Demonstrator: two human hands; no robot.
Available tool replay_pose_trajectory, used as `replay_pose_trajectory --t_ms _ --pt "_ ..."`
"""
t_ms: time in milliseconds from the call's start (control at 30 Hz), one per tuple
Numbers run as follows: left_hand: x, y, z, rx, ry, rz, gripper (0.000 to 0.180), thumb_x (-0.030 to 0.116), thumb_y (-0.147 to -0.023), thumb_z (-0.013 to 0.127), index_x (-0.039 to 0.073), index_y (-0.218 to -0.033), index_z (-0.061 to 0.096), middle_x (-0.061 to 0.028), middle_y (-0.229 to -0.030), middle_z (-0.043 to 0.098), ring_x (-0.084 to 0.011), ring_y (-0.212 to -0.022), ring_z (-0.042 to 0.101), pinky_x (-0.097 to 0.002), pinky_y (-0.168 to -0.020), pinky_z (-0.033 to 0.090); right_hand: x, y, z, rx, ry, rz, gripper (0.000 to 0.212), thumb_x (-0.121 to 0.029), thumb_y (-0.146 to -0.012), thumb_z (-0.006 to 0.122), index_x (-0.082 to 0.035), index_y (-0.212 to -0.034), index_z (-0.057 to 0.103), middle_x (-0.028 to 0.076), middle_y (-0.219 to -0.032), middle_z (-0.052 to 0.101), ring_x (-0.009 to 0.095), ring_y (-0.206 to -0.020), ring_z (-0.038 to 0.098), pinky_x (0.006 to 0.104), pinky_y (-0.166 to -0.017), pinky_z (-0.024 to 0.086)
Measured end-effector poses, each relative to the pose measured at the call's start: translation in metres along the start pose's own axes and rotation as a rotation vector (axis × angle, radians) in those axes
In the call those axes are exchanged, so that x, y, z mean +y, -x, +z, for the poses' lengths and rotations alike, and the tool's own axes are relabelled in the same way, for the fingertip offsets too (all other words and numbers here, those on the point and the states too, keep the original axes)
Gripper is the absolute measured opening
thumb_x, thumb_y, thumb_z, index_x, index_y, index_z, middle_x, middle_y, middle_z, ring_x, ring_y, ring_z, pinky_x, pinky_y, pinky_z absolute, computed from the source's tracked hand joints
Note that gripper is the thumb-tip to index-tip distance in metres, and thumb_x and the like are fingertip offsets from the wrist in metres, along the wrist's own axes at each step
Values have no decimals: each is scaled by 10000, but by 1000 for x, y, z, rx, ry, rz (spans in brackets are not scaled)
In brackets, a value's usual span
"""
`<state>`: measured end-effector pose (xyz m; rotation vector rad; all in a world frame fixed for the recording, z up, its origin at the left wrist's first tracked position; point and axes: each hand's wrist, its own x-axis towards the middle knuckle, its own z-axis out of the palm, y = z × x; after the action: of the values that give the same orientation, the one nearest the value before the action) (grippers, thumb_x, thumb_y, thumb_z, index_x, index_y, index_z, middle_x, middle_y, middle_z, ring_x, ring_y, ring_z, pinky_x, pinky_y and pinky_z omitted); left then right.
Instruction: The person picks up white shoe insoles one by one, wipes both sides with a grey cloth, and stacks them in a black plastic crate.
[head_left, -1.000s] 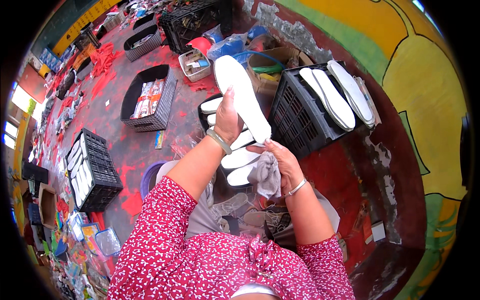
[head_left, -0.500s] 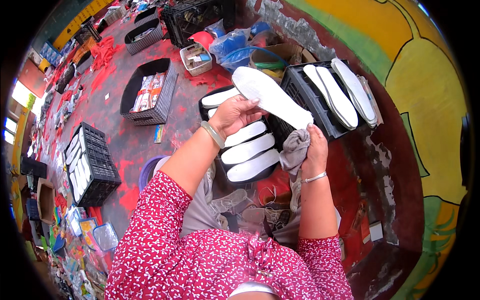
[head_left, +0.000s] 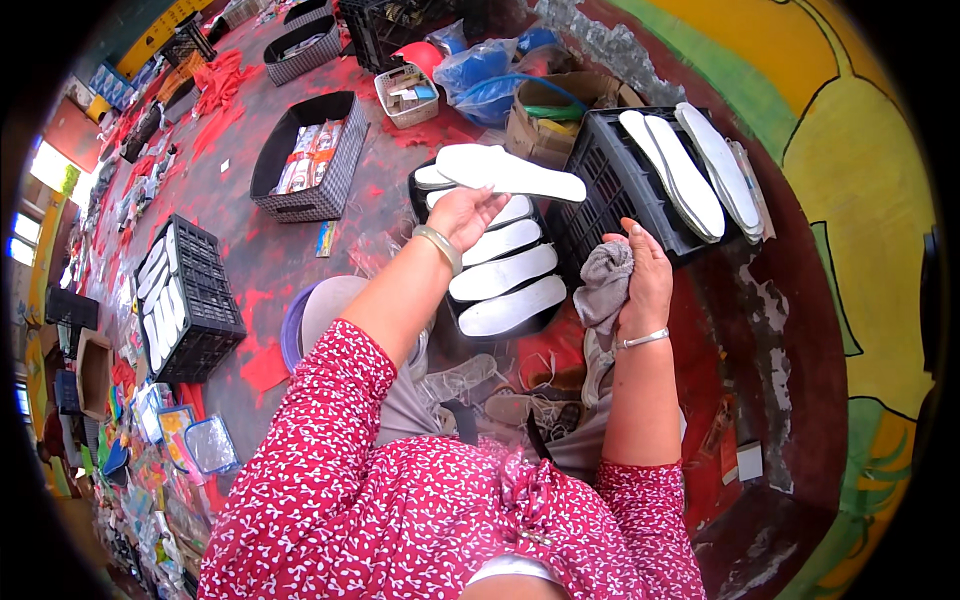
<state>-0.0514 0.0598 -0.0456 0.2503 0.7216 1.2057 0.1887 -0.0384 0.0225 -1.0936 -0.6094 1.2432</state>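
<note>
A white insole (head_left: 512, 174) is gripped near its wide end by my left hand (head_left: 468, 214), above a dark crate (head_left: 420, 203) with several white insoles laid in a row. The held insole's narrow end points right, free of my other hand. In my right hand (head_left: 648, 282) is a crumpled grey cloth (head_left: 605, 284), pressed by the fingers and thumb side. Farther right, stacked white insoles (head_left: 672, 172) lie across a black plastic crate (head_left: 612, 185) that stands on its side or upside down; I cannot tell which.
Another black crate (head_left: 208, 300) of white insoles stands at the left. A grey woven basket (head_left: 335, 165) holds wrapped packs. A small white basket (head_left: 406, 112), blue plastic bags (head_left: 478, 70) and a cardboard box (head_left: 535, 130) sit ahead. A painted wall (head_left: 885, 200) bounds the right.
My right hand has let go of the insole's narrow end and drawn apart, keeping the cloth. My left hand has turned the insole flatter, out over the row of insoles.
</note>
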Motion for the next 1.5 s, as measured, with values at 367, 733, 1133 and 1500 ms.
replay_pose_trajectory --t_ms 367,733,1133,1500 --pt "-132 -28 -112 554 471 11 176 -37 -918 449 -15 -1089 483 -139 -1039 535 -261 -952 575 -368 -880 537 0 12 18 -81 110 185 304 -205 -945 518 42 -1117 559 110 -829 652 130 -668 603 246 -615 498" --pt "-123 -52 -138 583 451 16 181 -51 -918 438 -68 -1098 440 -158 -1043 510 -274 -946 570 -359 -896 535 7 12 22 -111 97 263 292 -203 -947 506 38 -1101 564 118 -820 644 134 -639 597 253 -582 495" --pt "-132 -66 -145 628 211 -61 168 -37 -924 437 -116 -1070 422 -254 -1000 538 -345 -881 630 -278 -672 603 11 11 24 -134 97 278 277 -195 -946 504 39 -1080 571 126 -812 647 140 -653 604 251 -602 501" --pt "-125 -61 -135 652 56 -152 177 28 -943 437 -85 -1078 423 -131 -681 548 -232 -560 616 -246 -466 519 11 12 23 -155 109 287 266 -184 -951 482 37 -1070 572 120 -809 647 143 -653 608 254 -592 503"
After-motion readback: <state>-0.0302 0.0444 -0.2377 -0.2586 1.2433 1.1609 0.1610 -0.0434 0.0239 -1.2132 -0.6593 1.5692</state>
